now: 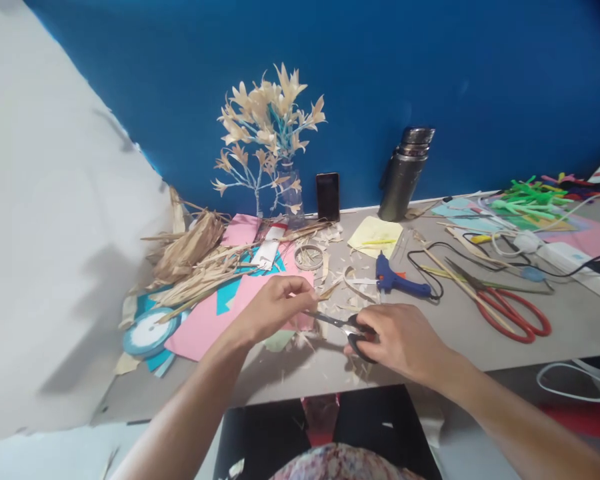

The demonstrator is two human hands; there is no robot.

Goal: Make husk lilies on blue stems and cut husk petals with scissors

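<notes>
My right hand (397, 340) is closed around the black handles of small scissors (337, 322), whose blades point left. The blade tips reach the fingertips of my left hand (285, 303). My left fingers are pinched on a strip of dried husk (327, 292) that sticks out to the right; how much of it lies inside the fingers is hidden. Below both hands, pale husk scraps (353, 367) are scattered on the grey table (280, 380). Pink paper (205, 327) lies under my left wrist. A blue glue gun (400, 279) rests just beyond my right hand.
Dried husks (195, 250) pile up at left beside a ribbon spool (150, 331). Husk flowers (275, 110) stand at the back, near a phone (328, 197) and a steel flask (407, 175). Red-handled scissors (513, 310), cables and a power strip (580, 270) occupy the right.
</notes>
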